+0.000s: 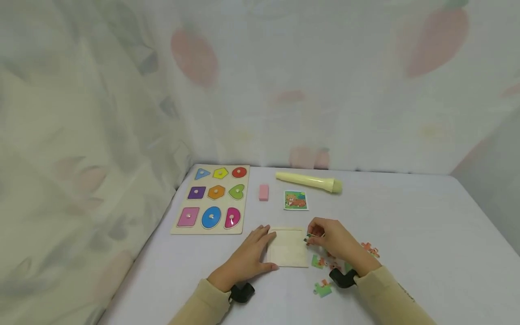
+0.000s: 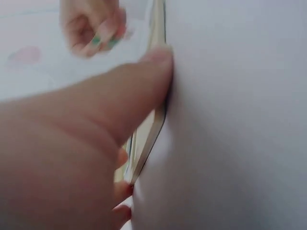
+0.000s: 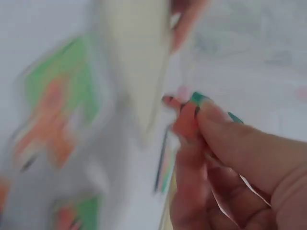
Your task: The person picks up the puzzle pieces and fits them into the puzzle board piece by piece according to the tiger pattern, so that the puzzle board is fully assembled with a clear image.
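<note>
My left hand (image 1: pixel 253 253) rests with spread fingers along the left side of a pale wooden puzzle tray (image 1: pixel 289 249). Its thumb (image 2: pixel 153 67) presses the tray's near edge in the left wrist view. Just beyond the tray's right edge, my right hand (image 1: pixel 331 237) pinches a puzzle piece (image 3: pixel 186 120) between thumb and fingers. That piece is orange with green and dark marks. Loose puzzle pieces lie beside and under the right forearm, among them a green and orange one (image 1: pixel 322 288) and an orange one (image 1: pixel 370 249). The forearm partly hides some.
Behind the tray lies a small picture card (image 1: pixel 296 200) of an orange animal. A pink block (image 1: pixel 264 192) and a pale yellow microphone-shaped stick (image 1: pixel 308 180) are farther back. At left lies a board of knobbed coloured shapes (image 1: pixel 210 198). Patterned cloth (image 1: pixel 325 90) hangs behind.
</note>
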Available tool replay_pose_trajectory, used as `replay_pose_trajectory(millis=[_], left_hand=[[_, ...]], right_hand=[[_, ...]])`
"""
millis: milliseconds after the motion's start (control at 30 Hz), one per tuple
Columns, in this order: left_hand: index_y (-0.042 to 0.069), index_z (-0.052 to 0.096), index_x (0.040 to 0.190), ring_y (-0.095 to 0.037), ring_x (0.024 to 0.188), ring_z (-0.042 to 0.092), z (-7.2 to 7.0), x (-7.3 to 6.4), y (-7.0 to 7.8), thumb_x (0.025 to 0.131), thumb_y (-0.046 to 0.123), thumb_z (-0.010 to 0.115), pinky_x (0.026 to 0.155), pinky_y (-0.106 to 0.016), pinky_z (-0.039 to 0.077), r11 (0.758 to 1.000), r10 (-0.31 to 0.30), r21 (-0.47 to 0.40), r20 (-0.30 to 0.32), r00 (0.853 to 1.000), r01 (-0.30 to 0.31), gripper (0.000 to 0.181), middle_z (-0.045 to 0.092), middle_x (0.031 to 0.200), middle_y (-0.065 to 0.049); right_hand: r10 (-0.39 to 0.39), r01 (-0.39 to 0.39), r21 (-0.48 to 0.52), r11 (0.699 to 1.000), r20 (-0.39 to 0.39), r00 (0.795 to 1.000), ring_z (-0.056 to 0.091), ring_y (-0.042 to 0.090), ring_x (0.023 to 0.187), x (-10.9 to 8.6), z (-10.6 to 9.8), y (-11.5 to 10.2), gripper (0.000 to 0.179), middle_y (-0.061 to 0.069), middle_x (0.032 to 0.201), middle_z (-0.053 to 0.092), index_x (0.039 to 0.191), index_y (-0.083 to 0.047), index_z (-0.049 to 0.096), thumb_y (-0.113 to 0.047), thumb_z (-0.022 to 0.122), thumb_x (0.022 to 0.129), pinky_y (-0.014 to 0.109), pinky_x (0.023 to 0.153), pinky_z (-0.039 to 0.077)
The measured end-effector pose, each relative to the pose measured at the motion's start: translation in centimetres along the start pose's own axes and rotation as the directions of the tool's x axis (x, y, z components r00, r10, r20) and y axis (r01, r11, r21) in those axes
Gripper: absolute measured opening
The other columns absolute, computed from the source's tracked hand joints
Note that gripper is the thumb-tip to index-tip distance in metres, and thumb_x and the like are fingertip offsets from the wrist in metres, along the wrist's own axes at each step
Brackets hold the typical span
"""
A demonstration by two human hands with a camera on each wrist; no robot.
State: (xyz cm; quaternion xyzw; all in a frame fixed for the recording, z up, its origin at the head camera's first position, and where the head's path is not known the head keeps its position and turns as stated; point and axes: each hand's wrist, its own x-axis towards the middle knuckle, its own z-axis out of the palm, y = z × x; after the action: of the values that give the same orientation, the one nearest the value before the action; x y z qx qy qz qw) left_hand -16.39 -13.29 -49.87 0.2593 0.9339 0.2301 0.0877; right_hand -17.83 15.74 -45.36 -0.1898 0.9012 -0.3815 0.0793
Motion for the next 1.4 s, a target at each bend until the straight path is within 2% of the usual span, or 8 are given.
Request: replay_pose_trajectory(millis=[133,533,667,800,967,1133,1267,1400], left_hand=[[0.012,0.043,0.16,-0.03,0.159,0.018,0.5,0.2,0.0,0.088,0.051,0.082,0.128,-0.052,0.018,1.0,-0.008,-0.008,-0.01,1.0,0.008,0.091,0.028,0.171,-0.007],[0.013,0.042,0.161,-0.027,0.159,0.017,0.9,0.0,-0.1,0.088,0.057,0.079,0.128,-0.051,0.019,1.0,0.002,0.02,-0.017,1.0,-0.002,0.093,0.028,0.171,-0.004],[0.013,0.042,0.161,-0.027,0.159,0.018,0.9,0.0,0.0,0.088,0.057,0.079,0.127,-0.052,0.02,1.0,0.001,0.027,-0.015,1.0,-0.001,0.093,0.028,0.171,-0.004],[0.014,0.041,0.162,-0.027,0.159,0.017,0.8,0.0,0.0,0.089,0.057,0.079,0.127,-0.052,0.019,1.0,-0.002,0.024,-0.012,1.0,0.003,0.093,0.027,0.172,-0.004],[0.015,0.039,0.163,-0.025,0.16,0.015,0.9,0.0,-0.2,0.089,0.057,0.079,0.128,-0.05,0.017,0.999,-0.013,0.032,-0.009,1.0,0.013,0.093,0.026,0.172,-0.003],[0.016,0.039,0.163,-0.025,0.16,0.014,1.0,-0.1,-0.5,0.089,0.056,0.079,0.128,-0.051,0.017,1.0,-0.01,0.016,-0.017,1.0,0.01,0.093,0.025,0.173,-0.002],[0.015,0.04,0.162,-0.026,0.16,0.015,1.1,-0.2,-0.6,0.088,0.055,0.08,0.128,-0.053,0.018,1.0,-0.006,0.01,-0.021,1.0,0.006,0.093,0.026,0.172,-0.003],[0.015,0.04,0.162,-0.026,0.16,0.015,1.2,-0.1,-0.7,0.088,0.055,0.08,0.128,-0.052,0.017,1.0,-0.002,0.019,-0.024,1.0,0.002,0.093,0.026,0.172,-0.003]], right_hand=[[-0.07,0.07,0.012,0.997,0.014,0.997,0.062,0.011,0.08,1.2,0.6,-0.8,0.015,-0.006,0.089,0.066,0.102,-0.011,0.071,0.001,0.075,0.094,0.027,0.07,0.055],[0.096,-0.107,-0.168,0.98,-0.073,0.993,0.054,0.012,0.074,1.5,3.4,-1.5,0.016,-0.008,0.08,0.061,0.085,-0.02,0.072,-0.013,0.087,0.087,0.032,0.067,0.051],[-0.049,0.025,-0.334,0.942,-0.064,0.997,0.059,0.015,0.087,1.0,3.3,-1.2,0.015,-0.005,0.097,0.068,0.096,-0.017,0.081,-0.017,0.089,0.084,0.035,0.077,0.058],[-0.235,0.221,-0.469,0.855,0.029,0.971,0.062,0.02,0.093,0.4,2.8,-1.0,0.018,-0.002,0.109,0.073,0.102,-0.015,0.085,-0.016,0.089,0.084,0.037,0.079,0.059],[-0.307,0.332,-0.494,0.803,0.133,0.942,0.065,0.021,0.095,-0.2,1.9,-0.8,0.014,0.0,0.112,0.077,0.099,-0.014,0.085,-0.017,0.087,0.086,0.038,0.081,0.059],[-0.273,0.274,-0.467,0.841,0.071,0.959,0.068,0.027,0.104,-0.6,-0.1,-0.8,0.013,0.003,0.119,0.075,0.098,-0.013,0.085,-0.012,0.087,0.085,0.046,0.089,0.059],[-0.077,0.074,-0.42,0.904,0.009,0.997,0.069,0.03,0.106,-1.3,-2.9,0.6,0.025,0.005,0.114,0.072,0.105,-0.01,0.081,-0.01,0.09,0.081,0.048,0.09,0.059],[0.099,-0.071,-0.338,0.939,0.067,0.993,0.064,0.022,0.093,-1.8,-4.3,2.7,0.035,0.0,0.101,0.064,0.111,-0.008,0.076,-0.011,0.092,0.08,0.043,0.085,0.057]])
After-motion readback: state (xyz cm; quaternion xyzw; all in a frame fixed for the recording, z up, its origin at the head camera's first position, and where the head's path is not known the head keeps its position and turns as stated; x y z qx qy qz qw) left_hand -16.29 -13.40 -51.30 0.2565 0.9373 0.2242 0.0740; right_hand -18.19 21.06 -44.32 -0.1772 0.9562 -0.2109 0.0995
